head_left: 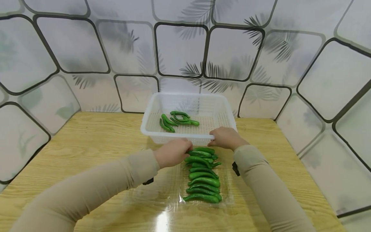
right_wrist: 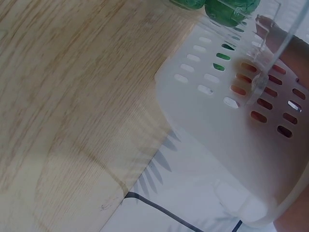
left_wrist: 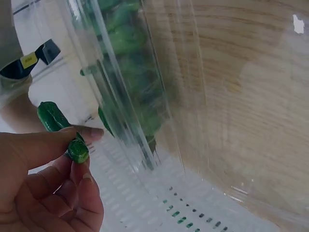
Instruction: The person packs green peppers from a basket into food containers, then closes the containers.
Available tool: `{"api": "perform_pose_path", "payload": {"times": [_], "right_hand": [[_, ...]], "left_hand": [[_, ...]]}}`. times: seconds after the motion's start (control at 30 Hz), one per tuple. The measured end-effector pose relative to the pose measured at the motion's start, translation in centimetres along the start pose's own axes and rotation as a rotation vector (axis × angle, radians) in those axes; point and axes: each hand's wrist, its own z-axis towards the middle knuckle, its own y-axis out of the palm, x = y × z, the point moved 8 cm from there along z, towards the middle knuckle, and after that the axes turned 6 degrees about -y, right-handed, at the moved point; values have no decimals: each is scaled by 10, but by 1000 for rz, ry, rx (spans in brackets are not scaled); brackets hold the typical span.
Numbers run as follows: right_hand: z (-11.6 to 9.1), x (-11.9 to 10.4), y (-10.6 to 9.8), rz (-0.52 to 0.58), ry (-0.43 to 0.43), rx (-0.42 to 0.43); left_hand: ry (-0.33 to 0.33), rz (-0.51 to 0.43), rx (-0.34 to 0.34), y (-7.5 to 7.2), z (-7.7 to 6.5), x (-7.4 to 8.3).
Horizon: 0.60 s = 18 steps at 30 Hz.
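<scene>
My left hand pinches a green chili pepper between thumb and fingers, over the far end of a clear plastic container. Several green chili peppers lie crosswise in a row inside that container. With my right hand I grip the near rim of a white perforated basket, close to its right corner. A small pile of green chili peppers lies toward the left inside the basket. In the right wrist view, the basket wall hides part of the right hand.
The container's other clear half spreads flat to the left of the peppers. Underneath is a wooden table. A patterned wall covering rises behind the basket and along both sides.
</scene>
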Motion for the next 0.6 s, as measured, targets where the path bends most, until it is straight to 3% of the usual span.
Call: {"api": "perform_pose_path", "payload": {"times": [0.27,0.43,0.6], "right_hand": [[0,0,1,-9,0,6],[0,1,0,-7,-1,14],[1,2,2,-15,-8,19]], "left_hand": [[58,145,-21,15,4,14],[103,305,4,23,8,21],[91,390,-30,32,10,23]]}}
